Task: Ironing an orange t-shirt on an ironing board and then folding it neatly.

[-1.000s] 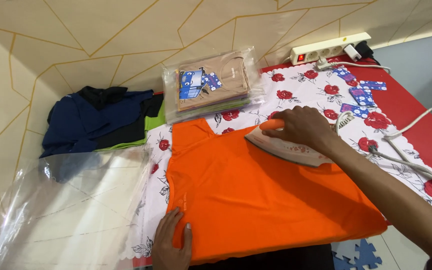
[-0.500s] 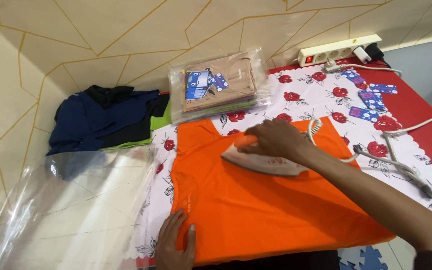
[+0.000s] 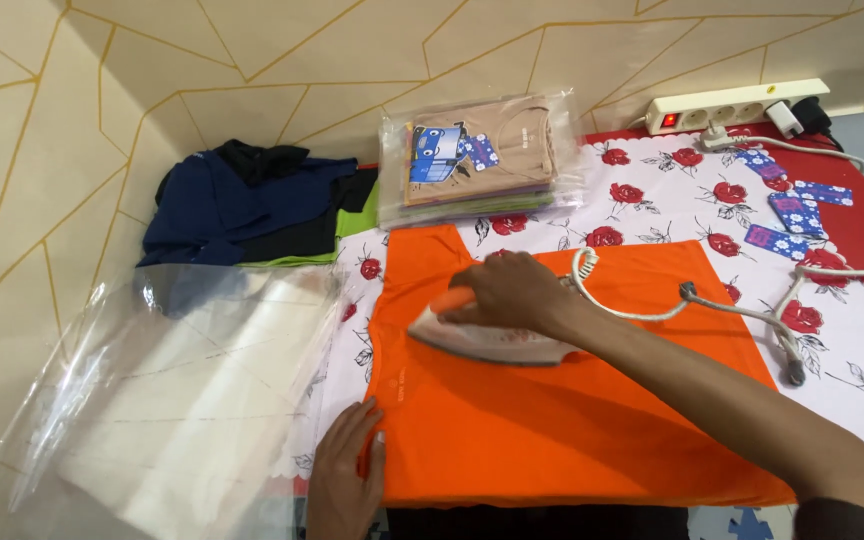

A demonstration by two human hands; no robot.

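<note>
Here, right hand (image 3: 512, 292) clenched around iron (image 3: 482, 340) on orange shirt (image 3: 572, 400), left hand (image 3: 344, 478) flat at its edge.

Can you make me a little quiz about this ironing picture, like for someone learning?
1. True or false: the right hand holds the iron on the orange shirt.
2. What does the left hand press on: A the shirt's near edge, B the clear plastic sheet, C the power strip?
3. What lies behind the shirt, by the wall?

Key
1. True.
2. A.
3. A stack of bagged shirts.
</note>
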